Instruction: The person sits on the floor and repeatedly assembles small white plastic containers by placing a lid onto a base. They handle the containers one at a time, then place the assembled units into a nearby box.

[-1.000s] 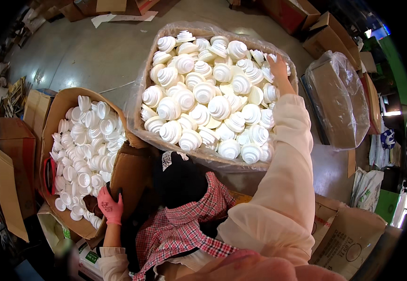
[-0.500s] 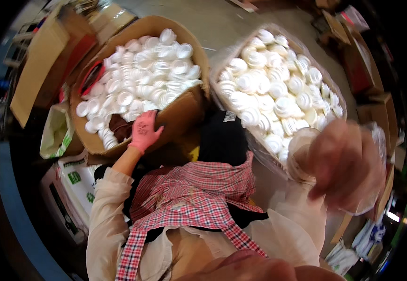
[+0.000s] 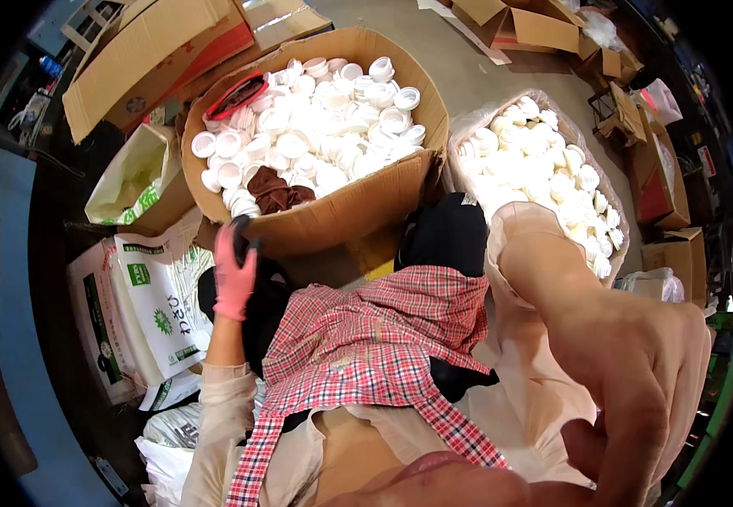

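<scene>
My left hand [image 3: 236, 275], in a pink glove with dark fingertips, is raised just off the near-left edge of a big cardboard box [image 3: 366, 205]. Its fingers are apart and nothing shows in them. White round plastic lids [image 3: 299, 144] fill that box, with a brown cloth [image 3: 274, 191] lying on them near the front. My bare right hand [image 3: 637, 372] is very large in the picture at the lower right. Its fingers are curled toward the thumb; whatever they may hold is hidden. Beyond that arm stands a plastic-lined box [image 3: 461, 152] of cream-white round pieces [image 3: 544, 169].
A red-rimmed dark item [image 3: 238, 95] lies on the lids at the back left. An open bag [image 3: 134, 173] and printed white sacks [image 3: 155, 296] are at my left. Cardboard cartons [image 3: 540, 29] stand farther back, with others [image 3: 675, 262] along the right.
My left hand has left the box edge and pulled back toward me. My right hand has come closer and lower. The view has shifted, so both boxes sit farther right.
</scene>
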`<state>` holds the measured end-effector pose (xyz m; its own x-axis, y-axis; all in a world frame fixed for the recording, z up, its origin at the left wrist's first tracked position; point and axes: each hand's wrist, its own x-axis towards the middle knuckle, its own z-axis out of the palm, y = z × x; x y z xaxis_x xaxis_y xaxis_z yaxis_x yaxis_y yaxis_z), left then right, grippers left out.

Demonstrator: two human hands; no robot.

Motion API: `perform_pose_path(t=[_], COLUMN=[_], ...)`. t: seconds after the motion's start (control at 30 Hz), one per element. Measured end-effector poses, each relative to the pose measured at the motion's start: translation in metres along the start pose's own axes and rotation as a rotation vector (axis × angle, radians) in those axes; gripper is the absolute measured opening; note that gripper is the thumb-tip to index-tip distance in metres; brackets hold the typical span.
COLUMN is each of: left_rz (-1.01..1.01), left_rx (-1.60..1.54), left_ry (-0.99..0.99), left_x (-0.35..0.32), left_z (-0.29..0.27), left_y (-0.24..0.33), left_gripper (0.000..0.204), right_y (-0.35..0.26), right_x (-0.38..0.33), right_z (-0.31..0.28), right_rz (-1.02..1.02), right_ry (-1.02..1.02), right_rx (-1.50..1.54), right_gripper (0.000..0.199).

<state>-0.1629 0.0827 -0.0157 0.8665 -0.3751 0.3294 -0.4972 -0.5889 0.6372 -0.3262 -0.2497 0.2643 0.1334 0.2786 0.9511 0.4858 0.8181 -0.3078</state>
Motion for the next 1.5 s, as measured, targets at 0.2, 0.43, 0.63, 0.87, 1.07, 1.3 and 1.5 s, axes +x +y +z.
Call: perform_pose_path(t=[0.2, 0.43, 0.63, 0.87, 1.07, 1.3, 1.5], left_rz=[-0.21, -0.365, -0.421, -0.384, -0.374, -0.412, -0.457], left_rx=[-0.158, -0.007, 0.052, 0.007, 0.041, 0.036, 0.03], left_ry=[0.352, 0.479, 0.428, 0.45, 0.432, 0.44, 0.418], left_x=[-0.041, -0.084, -0.098, -0.091, -0.089, -0.099, -0.113], left_z=[-0.076, -0.105, -0.099, -0.092, -0.092, -0.089, -0.087], left_y=[-0.031, -0.063, -0.07, -0.071, -0.068, -0.081, -0.098], left_gripper=[0.031, 0.024, 0.026, 0.027, 0.027, 0.028, 0.027], right_y=[0.026, 0.038, 0.034, 0.025, 0.018, 0.021, 0.03], right_x=[0.011, 0.016, 0.014, 0.011, 0.007, 0.008, 0.008], right_z=[0.002, 0.002, 0.005, 0.008, 0.008, 0.007, 0.005], right_rz=[0.026, 0.014, 0.014, 0.003, -0.008, 0.006, 0.024], right_ry=[-0.01, -0.02, -0.018, -0.006, -0.009, 0.007, 0.02], right_rx=[0.094, 0.167, 0.177, 0.182, 0.189, 0.219, 0.242], right_gripper=[0.016, 0.015, 0.015, 0.014, 0.014, 0.014, 0.014])
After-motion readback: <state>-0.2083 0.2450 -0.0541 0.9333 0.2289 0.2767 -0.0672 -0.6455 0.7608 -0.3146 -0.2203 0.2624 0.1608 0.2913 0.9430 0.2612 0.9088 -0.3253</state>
